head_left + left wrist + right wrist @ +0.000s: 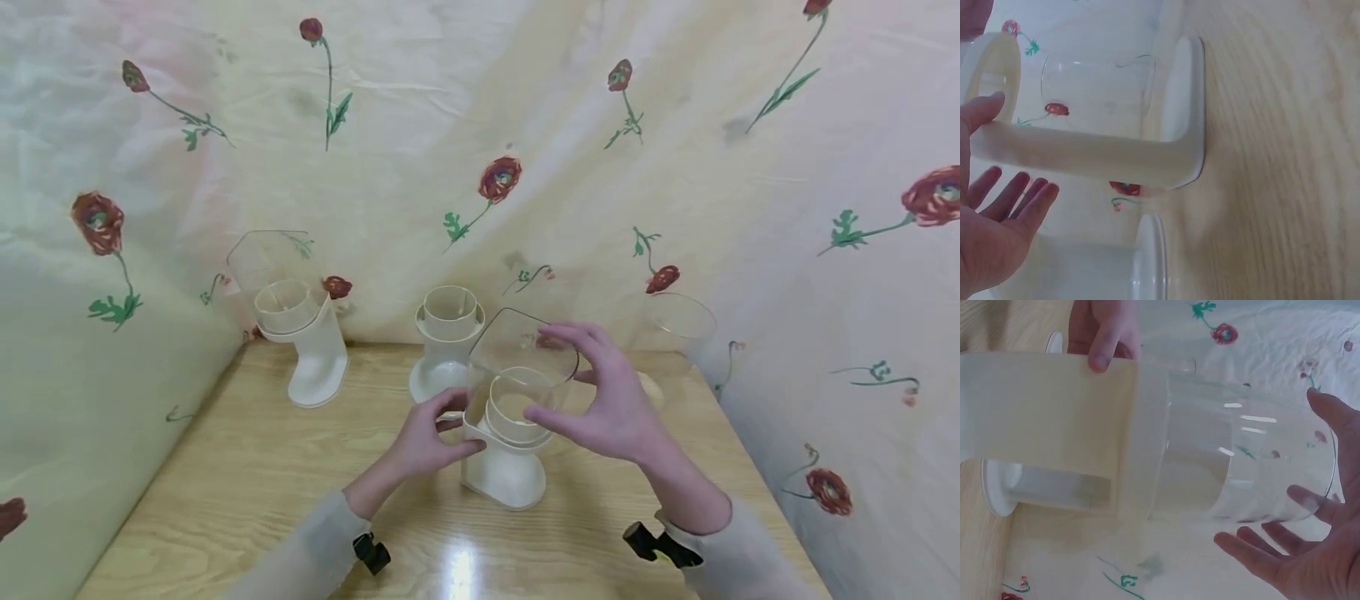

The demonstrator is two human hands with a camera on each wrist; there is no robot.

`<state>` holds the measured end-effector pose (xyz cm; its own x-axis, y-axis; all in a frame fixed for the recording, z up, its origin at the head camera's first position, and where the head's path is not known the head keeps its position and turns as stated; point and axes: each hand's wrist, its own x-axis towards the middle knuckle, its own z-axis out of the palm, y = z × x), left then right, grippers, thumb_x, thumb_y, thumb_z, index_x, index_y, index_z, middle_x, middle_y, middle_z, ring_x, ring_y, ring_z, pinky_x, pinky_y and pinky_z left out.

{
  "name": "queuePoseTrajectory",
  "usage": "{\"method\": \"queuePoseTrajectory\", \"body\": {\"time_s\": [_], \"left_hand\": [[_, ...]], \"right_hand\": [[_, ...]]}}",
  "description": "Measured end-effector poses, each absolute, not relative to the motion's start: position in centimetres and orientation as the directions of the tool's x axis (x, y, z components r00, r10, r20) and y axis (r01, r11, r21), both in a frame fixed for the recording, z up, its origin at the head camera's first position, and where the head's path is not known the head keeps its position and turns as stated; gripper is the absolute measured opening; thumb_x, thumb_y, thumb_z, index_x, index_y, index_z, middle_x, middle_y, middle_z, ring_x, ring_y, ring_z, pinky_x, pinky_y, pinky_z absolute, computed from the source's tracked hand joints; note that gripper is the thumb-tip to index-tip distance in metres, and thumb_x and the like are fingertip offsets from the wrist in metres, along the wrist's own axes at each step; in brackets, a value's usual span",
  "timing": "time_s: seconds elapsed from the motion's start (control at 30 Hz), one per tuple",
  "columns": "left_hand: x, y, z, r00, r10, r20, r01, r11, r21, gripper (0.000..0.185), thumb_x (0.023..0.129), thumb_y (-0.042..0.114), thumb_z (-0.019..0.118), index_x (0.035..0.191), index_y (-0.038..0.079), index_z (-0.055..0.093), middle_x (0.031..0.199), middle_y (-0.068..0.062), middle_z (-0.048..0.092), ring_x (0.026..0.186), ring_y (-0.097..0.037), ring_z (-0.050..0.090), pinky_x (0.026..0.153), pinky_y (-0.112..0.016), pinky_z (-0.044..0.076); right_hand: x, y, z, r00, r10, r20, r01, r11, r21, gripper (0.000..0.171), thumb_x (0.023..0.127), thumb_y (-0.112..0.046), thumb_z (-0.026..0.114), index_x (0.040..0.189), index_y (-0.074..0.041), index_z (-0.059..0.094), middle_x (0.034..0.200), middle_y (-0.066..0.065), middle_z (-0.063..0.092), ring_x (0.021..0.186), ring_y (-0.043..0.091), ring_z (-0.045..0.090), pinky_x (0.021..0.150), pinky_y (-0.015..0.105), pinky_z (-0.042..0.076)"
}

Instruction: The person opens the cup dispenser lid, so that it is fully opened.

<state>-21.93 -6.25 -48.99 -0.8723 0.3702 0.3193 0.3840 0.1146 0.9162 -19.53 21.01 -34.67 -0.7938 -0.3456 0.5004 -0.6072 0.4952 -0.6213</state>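
A white stand (510, 479) with a flat rounded foot and a ring at the top is upright on the table. In its ring sits a clear, open-topped container (517, 333); a cream cylindrical part (1200, 469) shows through the wall. My left hand (431, 437) is at the stand's top, thumb touching the ring side and the other fingers spread behind, apart from the column in the left wrist view. Around the container's upper end my right hand (607, 400) is spread, thumb on one side and fingers on the other. Contact of each fingertip cannot be told.
Behind stands a second white stand (438, 379) with a cream cylinder in its ring. A third stand (318, 367) with a clear container is at the back left. Another clear container (675, 333) is at the back right. Flowered cloth (405, 200) surrounds the wooden table (247, 467).
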Motion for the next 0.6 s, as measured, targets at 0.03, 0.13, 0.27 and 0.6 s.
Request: {"method": "queuePoseTrajectory", "body": {"time_s": [0.03,0.13,0.27,0.6], "left_hand": [[-22.0,-6.1,-48.9,-0.872,0.371,0.32,0.383,0.109,0.917,0.062,0.082,0.003,0.089,0.138,0.005,0.062,0.128,-0.019,0.071,0.12,-0.036,0.069,0.097,-0.034,0.065],[-21.5,-5.7,-48.7,-0.886,0.353,0.301,0.357,0.105,0.928,0.062,0.08,0.0,0.089,0.136,0.003,0.063,0.127,-0.022,0.069,0.118,-0.036,0.069,0.093,-0.033,0.067],[-20.1,-5.5,-48.5,-0.914,0.3,0.274,0.32,0.117,0.94,0.068,0.078,0.003,0.092,0.139,0.003,0.061,0.133,-0.02,0.067,0.119,-0.035,0.069,0.093,-0.031,0.066],[-23.4,-6.8,-47.6,-0.798,0.542,0.264,0.351,0.062,0.934,0.11,0.073,0.006,0.096,0.163,0.007,0.031,0.163,-0.019,0.043,0.15,-0.041,0.045,0.126,-0.05,0.043]], "right_hand": [[-19.4,20.9,-34.6,-0.793,-0.339,0.506,-0.608,0.498,-0.619,0.087,0.073,-0.024,0.1,0.149,-0.031,0.057,0.143,-0.002,0.059,0.131,0.016,0.059,0.085,0.042,0.067],[-19.5,20.9,-34.7,-0.78,-0.345,0.523,-0.625,0.481,-0.615,0.08,0.076,-0.022,0.098,0.147,-0.025,0.061,0.138,0.003,0.062,0.127,0.02,0.062,0.08,0.042,0.069],[-20.2,21.2,-34.8,-0.752,-0.401,0.522,-0.657,0.399,-0.64,0.08,0.077,-0.01,0.095,0.148,-0.016,0.06,0.14,0.009,0.062,0.129,0.024,0.062,0.083,0.046,0.069],[-20.2,21.0,-34.4,-0.816,-0.312,0.487,-0.578,0.466,-0.67,0.08,0.075,-0.022,0.098,0.146,-0.03,0.061,0.142,-0.001,0.058,0.128,0.019,0.058,0.088,0.052,0.067]]}}
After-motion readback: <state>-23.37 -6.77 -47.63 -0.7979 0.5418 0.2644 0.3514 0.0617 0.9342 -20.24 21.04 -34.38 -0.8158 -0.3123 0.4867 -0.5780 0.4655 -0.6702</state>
